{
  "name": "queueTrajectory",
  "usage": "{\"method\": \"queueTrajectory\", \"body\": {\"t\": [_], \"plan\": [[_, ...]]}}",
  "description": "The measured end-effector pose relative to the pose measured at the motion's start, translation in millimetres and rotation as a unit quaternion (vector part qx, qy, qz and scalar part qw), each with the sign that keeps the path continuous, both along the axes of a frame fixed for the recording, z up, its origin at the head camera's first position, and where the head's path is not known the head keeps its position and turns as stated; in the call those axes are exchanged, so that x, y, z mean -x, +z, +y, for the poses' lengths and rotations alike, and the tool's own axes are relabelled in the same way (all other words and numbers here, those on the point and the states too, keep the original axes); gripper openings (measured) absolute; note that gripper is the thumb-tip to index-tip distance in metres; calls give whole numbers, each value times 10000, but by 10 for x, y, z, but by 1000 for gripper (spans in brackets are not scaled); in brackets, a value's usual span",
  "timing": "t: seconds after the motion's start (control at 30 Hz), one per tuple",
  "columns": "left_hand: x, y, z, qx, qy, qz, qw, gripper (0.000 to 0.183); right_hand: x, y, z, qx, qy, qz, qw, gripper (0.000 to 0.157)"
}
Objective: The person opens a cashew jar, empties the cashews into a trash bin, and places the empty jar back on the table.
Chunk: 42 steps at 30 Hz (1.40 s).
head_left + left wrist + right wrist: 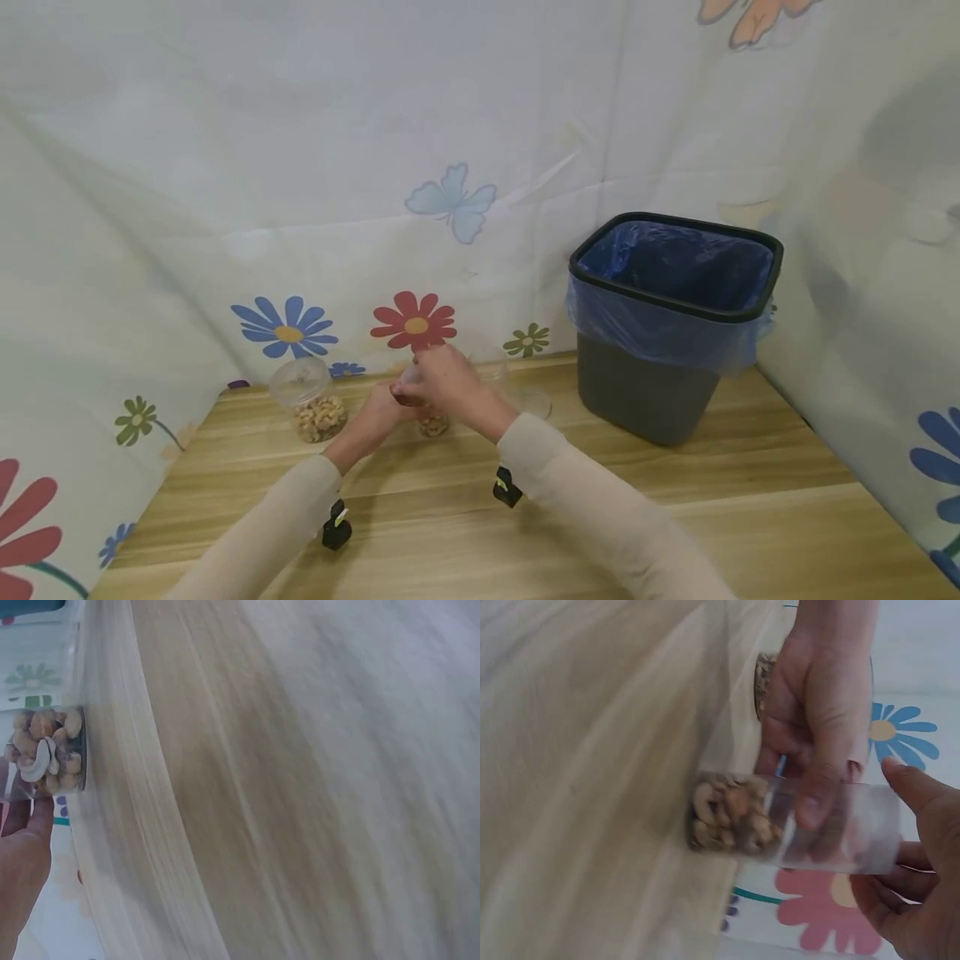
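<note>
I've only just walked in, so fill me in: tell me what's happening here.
Someone's left hand grips a clear jar by its side, with cashews in the bottom of it. The right hand is at the jar's top end; whether it grips anything there is too unclear to tell. Another jar with cashews stands on the table to the left, and a bin lined with a blue bag stands to the right.
</note>
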<state>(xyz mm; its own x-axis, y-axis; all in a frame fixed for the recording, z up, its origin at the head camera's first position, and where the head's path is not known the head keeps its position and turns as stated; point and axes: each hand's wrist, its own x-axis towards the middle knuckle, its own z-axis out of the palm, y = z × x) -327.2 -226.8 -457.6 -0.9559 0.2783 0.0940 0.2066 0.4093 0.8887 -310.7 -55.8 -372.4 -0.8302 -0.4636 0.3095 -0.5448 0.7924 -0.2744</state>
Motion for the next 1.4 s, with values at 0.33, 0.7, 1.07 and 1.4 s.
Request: {"method": "queueTrajectory", "body": {"t": [0.33,0.7,1.07,1.4], "plan": [[-12,10,-98,-186,-257,-331,9989,51,3,-179,85,1218,423,-540,9902,51],[-22,62,-114,-241,-698,-543,9958,55,-31,-241,266,2211,877,-1188,9640,56],[-12,58,-116,-356,-879,-694,9931,46,-74,-148,288,1247,1034,-918,9825,58],[25,47,-135,-49,-801,-247,9965,18,-211,-177,-156,1290,-1283,-770,9803,82]]}}
